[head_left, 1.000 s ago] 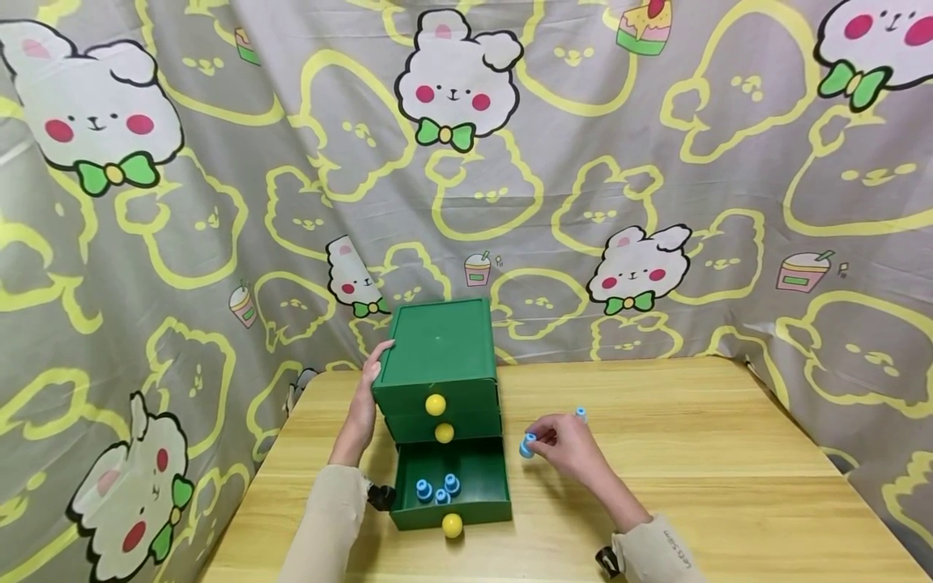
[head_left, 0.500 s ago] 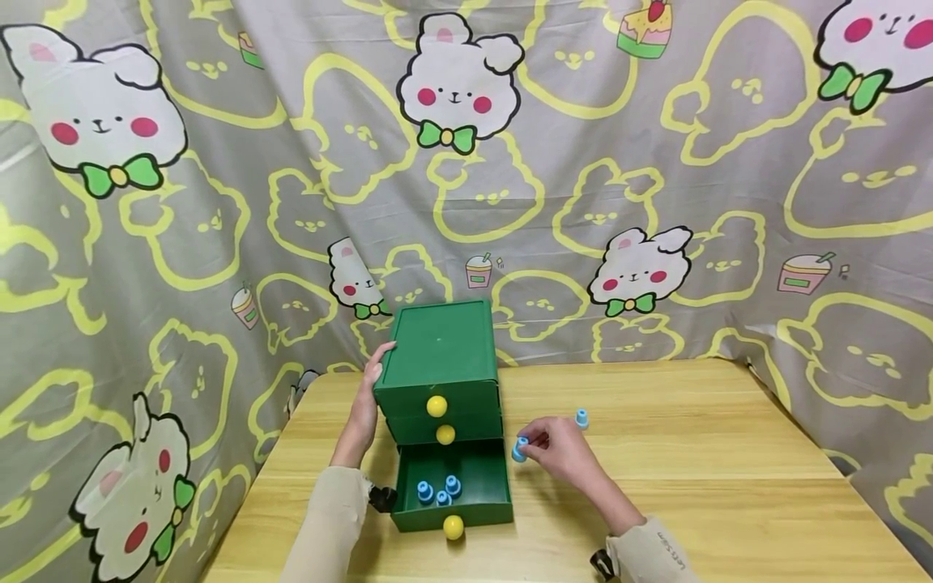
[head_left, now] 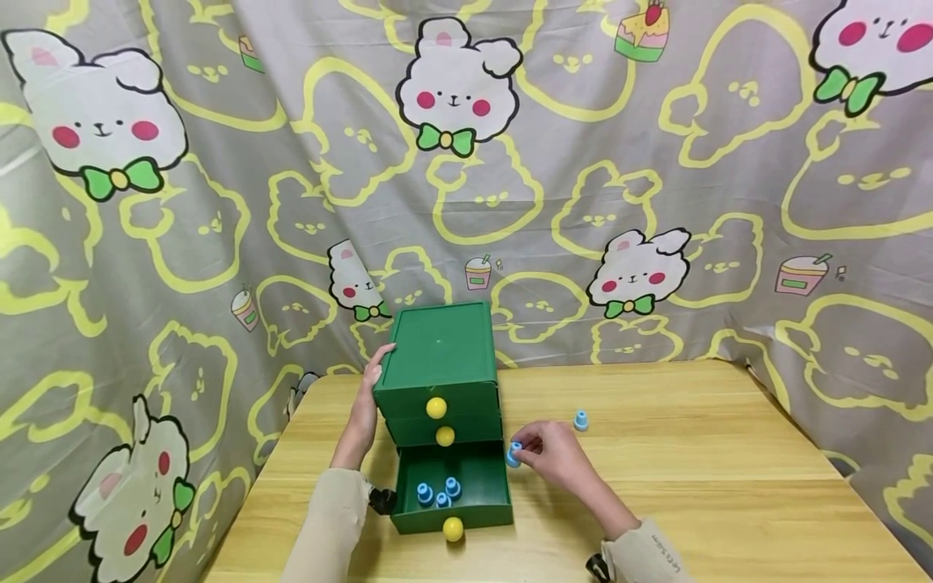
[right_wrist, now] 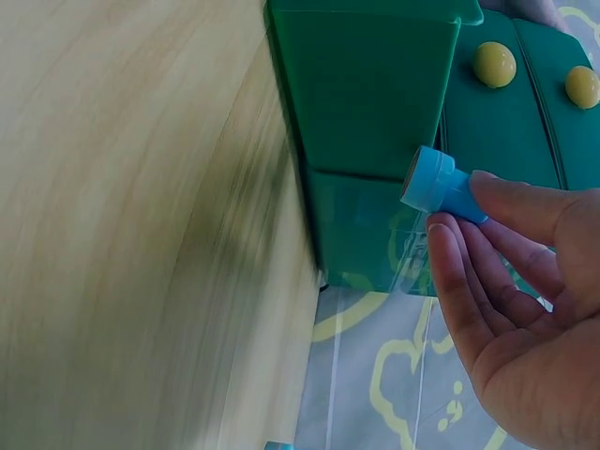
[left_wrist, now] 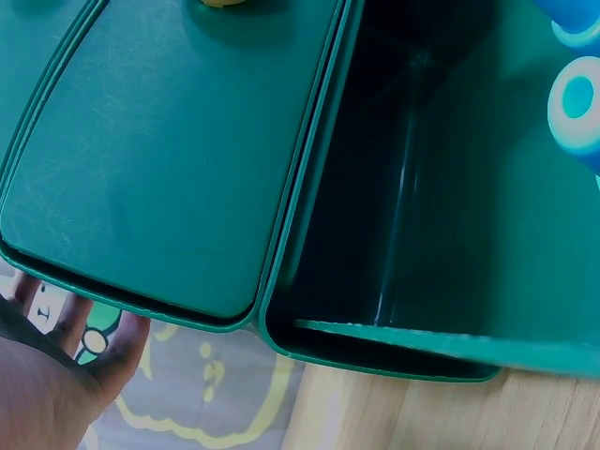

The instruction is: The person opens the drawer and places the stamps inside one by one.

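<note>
My right hand pinches a small blue stepped cylinder, wide at one end and narrower at the other, between thumb and fingers. It is held close by the right wall of the pulled-out bottom drawer. Three like blue cylinders stand grouped inside that drawer. My left hand rests against the left side of the green drawer cabinet, its fingertips reaching the top edge. In the left wrist view, its extended fingers lie along the cabinet's side, partly hidden behind it.
One more blue cylinder stands on the wooden table, beyond my right hand. Yellow knobs stick out from the drawer fronts; the upper two drawers are closed. A patterned curtain hangs behind the table and along its left side.
My right hand has moved left with the blue cylinder, from over the table to the drawer's right wall. The cylinder on the table shows more fully. My left hand stays put.
</note>
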A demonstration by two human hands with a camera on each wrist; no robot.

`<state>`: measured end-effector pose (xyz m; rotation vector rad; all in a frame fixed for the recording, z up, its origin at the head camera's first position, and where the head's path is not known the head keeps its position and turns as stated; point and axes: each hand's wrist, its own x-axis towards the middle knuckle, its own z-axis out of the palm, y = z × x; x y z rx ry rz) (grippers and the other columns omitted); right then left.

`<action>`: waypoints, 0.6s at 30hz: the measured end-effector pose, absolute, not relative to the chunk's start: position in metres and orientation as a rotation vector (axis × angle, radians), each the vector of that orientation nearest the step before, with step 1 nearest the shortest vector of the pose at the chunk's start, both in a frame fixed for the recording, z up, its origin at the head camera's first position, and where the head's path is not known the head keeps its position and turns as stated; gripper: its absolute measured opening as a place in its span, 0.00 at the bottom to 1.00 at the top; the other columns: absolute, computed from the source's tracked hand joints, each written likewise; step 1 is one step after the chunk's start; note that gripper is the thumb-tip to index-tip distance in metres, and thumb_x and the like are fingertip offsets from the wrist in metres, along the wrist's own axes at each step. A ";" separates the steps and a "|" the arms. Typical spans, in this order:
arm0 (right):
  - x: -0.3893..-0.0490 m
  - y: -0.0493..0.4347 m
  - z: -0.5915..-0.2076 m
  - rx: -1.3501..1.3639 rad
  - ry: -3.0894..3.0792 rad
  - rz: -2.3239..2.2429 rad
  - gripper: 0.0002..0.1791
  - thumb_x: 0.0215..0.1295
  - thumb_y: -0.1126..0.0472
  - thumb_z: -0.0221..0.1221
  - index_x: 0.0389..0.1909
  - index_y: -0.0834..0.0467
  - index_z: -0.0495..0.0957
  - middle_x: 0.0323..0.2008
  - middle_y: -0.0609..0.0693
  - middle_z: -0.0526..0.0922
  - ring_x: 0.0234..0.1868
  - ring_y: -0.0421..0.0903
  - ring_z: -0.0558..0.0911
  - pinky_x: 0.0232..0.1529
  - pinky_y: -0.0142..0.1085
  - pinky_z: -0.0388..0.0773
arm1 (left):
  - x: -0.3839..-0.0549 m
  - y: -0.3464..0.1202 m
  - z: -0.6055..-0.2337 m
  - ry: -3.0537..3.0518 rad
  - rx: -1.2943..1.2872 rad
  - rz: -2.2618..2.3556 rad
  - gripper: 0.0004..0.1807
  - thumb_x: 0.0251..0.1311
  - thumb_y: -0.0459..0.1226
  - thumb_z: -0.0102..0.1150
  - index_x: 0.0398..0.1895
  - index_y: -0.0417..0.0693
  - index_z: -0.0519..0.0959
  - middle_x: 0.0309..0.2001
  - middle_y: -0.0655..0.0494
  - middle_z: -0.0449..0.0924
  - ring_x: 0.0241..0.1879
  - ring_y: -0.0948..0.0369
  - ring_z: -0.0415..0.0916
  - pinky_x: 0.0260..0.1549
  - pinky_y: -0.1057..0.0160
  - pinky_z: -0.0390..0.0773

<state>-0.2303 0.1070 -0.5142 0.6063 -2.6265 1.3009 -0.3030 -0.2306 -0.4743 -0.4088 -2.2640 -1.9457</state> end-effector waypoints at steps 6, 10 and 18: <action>-0.228 0.107 -0.512 0.601 -2.635 1.288 0.03 0.63 0.67 0.70 0.36 0.59 0.89 0.32 0.46 0.88 0.31 0.36 0.83 0.34 0.28 0.80 | -0.304 -0.230 -0.475 -2.248 -0.417 -1.954 0.30 0.78 0.57 0.28 0.79 0.68 0.61 0.83 0.56 0.42 0.80 0.47 0.41 0.72 0.30 0.44; -0.226 0.108 -0.506 0.573 -2.641 1.291 0.03 0.63 0.67 0.70 0.36 0.58 0.89 0.33 0.45 0.88 0.32 0.37 0.83 0.35 0.29 0.80 | -0.304 -0.231 -0.476 -2.246 -0.426 -1.955 0.30 0.78 0.57 0.28 0.79 0.68 0.61 0.83 0.56 0.42 0.80 0.47 0.41 0.72 0.30 0.44; -0.222 0.100 -0.495 0.652 -2.583 1.268 0.03 0.63 0.67 0.70 0.37 0.58 0.89 0.35 0.46 0.88 0.32 0.35 0.83 0.35 0.28 0.81 | -0.304 -0.231 -0.475 -2.232 -0.435 -1.970 0.30 0.78 0.57 0.28 0.79 0.68 0.61 0.82 0.56 0.43 0.79 0.47 0.42 0.72 0.31 0.45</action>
